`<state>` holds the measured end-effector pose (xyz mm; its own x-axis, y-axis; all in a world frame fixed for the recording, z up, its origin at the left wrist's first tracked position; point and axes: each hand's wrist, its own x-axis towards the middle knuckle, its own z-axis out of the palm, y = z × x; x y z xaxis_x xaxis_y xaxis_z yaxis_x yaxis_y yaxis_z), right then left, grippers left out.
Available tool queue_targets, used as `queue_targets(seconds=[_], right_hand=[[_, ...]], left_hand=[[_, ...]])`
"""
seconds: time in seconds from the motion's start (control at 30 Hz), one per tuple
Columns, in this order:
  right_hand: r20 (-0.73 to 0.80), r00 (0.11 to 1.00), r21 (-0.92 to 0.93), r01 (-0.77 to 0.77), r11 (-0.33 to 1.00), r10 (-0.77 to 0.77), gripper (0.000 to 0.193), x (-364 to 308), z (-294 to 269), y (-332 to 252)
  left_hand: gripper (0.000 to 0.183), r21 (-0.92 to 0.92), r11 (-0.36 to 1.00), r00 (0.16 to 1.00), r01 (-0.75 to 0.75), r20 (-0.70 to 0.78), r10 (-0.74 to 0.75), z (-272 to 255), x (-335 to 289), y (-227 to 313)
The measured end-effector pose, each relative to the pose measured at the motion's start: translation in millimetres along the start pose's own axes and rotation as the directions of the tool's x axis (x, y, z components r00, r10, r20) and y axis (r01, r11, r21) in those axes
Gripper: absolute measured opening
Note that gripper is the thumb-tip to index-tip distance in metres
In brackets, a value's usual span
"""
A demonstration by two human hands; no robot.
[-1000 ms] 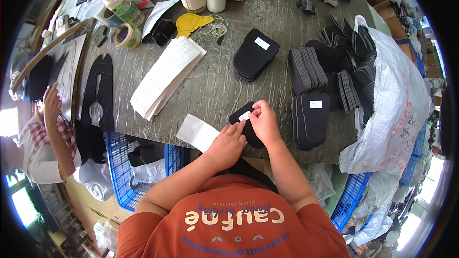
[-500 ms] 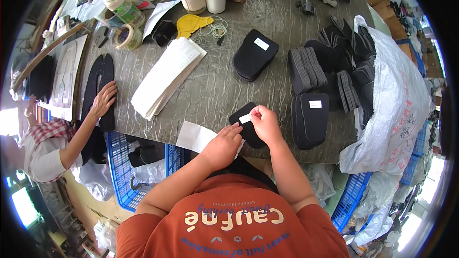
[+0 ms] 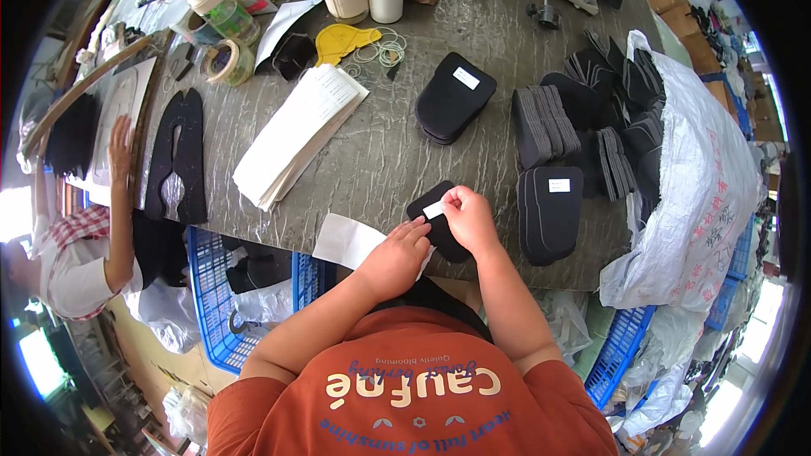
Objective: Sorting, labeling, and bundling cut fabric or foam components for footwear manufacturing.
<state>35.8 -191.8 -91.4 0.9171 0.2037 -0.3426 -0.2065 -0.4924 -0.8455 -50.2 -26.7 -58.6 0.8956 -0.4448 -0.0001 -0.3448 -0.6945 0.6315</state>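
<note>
1. Since the earlier frame, my hands and the small white label (image 3: 433,209) have barely shifted; the co-worker's hand (image 3: 120,142) at far left has moved up onto the pale sheet.
2. My right hand (image 3: 470,218) pinches the label against the black foam piece (image 3: 439,228) at the near table edge (image 3: 279,232).
3. My left hand (image 3: 395,258) rests curled, fingertips on the foam and white backing sheet (image 3: 345,241).
4. Labelled stacks (image 3: 549,211) lie just right, so the labelling looks mid-placement.
</note>
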Motion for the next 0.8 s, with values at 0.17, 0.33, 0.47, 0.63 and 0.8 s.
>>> queue_targets(seconds=[0.17,0.33,0.47,0.63,0.8], right_hand=[[-0.02,1.0,-0.086,-0.004,0.996,0.002,0.004,-1.4,0.9,-2.1],[-0.04,0.999,-0.114,0.009,0.993,-0.014,0.004,-2.6,1.4,-6.4],[-0.055,0.998,-0.112,0.024,0.993,-0.03,0.011,-4.1,2.3,-10.4],[-0.179,0.982,-0.044,-0.073,0.996,0.064,0.037,-4.1,4.6,-12.3],[-0.204,0.979,-0.095,-0.039,0.995,0.019,0.034,-1.2,5.1,-8.8]], left_hand=[[0.018,-0.006,1.0,1.0,-0.001,-0.003,0.001,-1.9,1.8,1.1],[0.019,0.038,0.999,0.998,0.033,0.051,-0.034,-1.4,5.6,2.7],[0.021,0.099,0.995,0.995,-0.009,0.097,-0.001,-2.9,8.7,6.9],[0.023,0.179,0.983,0.99,-0.044,0.139,0.019,-2.5,10.9,8.4],[0.021,0.21,0.976,0.992,-0.05,0.124,0.024,-2.6,13.8,10.4]])
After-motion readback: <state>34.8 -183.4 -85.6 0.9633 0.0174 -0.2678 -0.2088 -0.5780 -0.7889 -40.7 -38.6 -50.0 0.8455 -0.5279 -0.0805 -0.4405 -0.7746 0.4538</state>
